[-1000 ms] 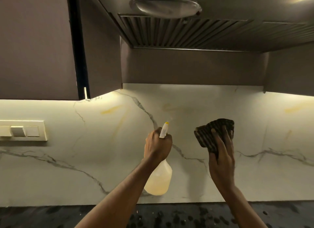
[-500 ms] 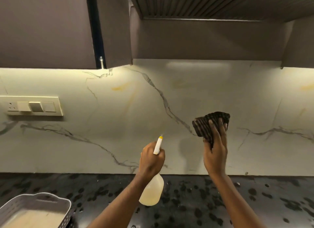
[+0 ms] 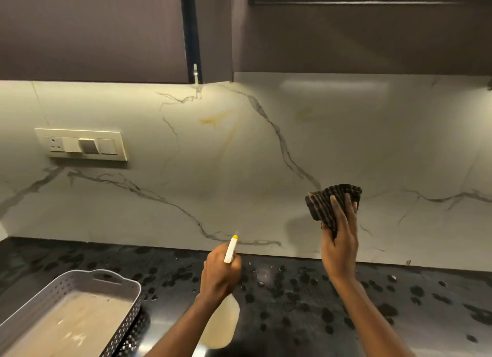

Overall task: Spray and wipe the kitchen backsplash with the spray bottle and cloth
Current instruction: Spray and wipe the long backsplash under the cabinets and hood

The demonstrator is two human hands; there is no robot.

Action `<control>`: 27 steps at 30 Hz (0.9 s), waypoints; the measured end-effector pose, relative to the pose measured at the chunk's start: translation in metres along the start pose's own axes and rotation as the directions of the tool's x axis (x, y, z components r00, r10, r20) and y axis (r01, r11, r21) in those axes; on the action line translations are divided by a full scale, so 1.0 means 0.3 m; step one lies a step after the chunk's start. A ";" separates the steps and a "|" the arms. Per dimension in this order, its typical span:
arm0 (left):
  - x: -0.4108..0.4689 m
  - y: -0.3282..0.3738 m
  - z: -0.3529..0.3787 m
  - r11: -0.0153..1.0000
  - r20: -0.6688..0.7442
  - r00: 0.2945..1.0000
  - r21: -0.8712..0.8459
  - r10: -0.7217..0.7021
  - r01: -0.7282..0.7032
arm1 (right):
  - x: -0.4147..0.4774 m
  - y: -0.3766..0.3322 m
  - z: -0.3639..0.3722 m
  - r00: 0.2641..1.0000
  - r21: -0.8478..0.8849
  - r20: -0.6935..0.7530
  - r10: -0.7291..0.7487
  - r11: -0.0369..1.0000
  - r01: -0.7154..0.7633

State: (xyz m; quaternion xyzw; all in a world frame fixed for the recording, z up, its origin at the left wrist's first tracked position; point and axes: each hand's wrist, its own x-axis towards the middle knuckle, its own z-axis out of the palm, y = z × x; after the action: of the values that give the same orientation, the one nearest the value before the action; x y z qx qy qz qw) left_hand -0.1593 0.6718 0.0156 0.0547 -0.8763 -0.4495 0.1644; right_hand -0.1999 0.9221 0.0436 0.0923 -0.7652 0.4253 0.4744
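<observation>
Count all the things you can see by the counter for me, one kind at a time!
Spray bottle: 1
Cloth: 1
Basket tray: 1
Switch plate: 1
Hands: 2, left hand and right hand
Total: 6

Black speckled countertop [image 3: 306, 298] – glossy, grey perforated tray [image 3: 117, 300] resting at its left end

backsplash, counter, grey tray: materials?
Backsplash: looks like glossy marble or marble-look slab, grey veins, light reflections. Counter: polished dark speckled stone, probably granite. Grey tray: likely moulded plastic, perforated walls, cut-out handle.
</observation>
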 end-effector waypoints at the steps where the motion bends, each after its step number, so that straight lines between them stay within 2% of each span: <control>1: -0.006 -0.024 -0.016 1.000 -0.004 1.000 0.005 -0.016 0.016 | -0.016 -0.005 0.014 1.000 0.005 0.009 -0.004 1.000 0.004; 8: -0.037 -0.076 -0.128 0.998 -0.147 0.987 0.003 -0.063 0.064 | -0.107 -0.057 0.103 0.997 0.047 0.073 0.031 0.998 -0.035; 16: 0.004 -0.118 -0.240 0.998 -0.192 0.980 -0.048 -0.052 0.044 | -0.150 -0.143 0.195 0.993 0.024 0.109 0.042 0.999 -0.045; 22: 0.138 -0.120 -0.377 0.990 -0.185 0.978 -0.082 0.096 -0.113 | -0.116 -0.274 0.330 0.998 0.021 0.048 0.033 0.999 -0.034; 27: 0.309 -0.099 -0.506 0.971 -0.178 0.963 -0.089 0.202 -0.220 | -0.001 -0.425 0.500 0.995 0.021 -0.088 0.040 0.999 -0.038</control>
State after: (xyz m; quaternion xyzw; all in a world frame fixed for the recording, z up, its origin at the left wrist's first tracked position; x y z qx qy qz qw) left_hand -0.1967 0.5147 0.0961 -0.0106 -0.8346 -0.4698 0.2873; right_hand -0.2274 0.7320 0.0869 0.0630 -0.7410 0.4453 0.4987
